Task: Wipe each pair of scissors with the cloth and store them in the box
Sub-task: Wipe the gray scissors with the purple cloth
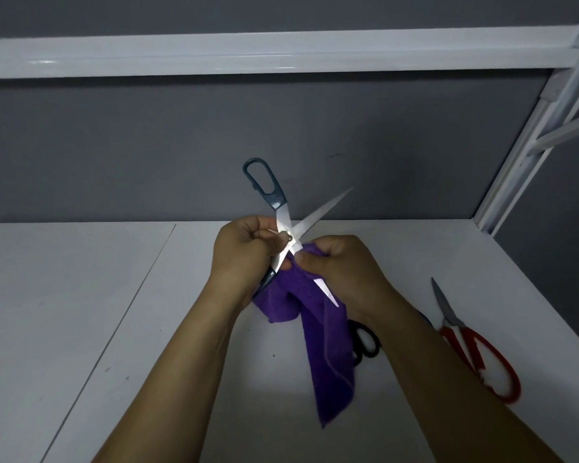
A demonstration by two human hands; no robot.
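A pair of scissors with dark blue-grey handles [264, 182] is held up over the white table [81, 295], blades spread wide apart. My left hand [239, 248] grips its lower handle near the pivot. My right hand [335, 262] pinches a purple cloth [328, 355] around one blade, whose tip pokes out below the fingers. The cloth hangs down toward the table. No box is in view.
Red-handled scissors [475, 352] lie on the table at the right. Black-handled scissors [365, 342] lie partly hidden behind the cloth and my right forearm. A white shelf frame [532, 135] rises at the right, and a white shelf [248, 51] runs overhead.
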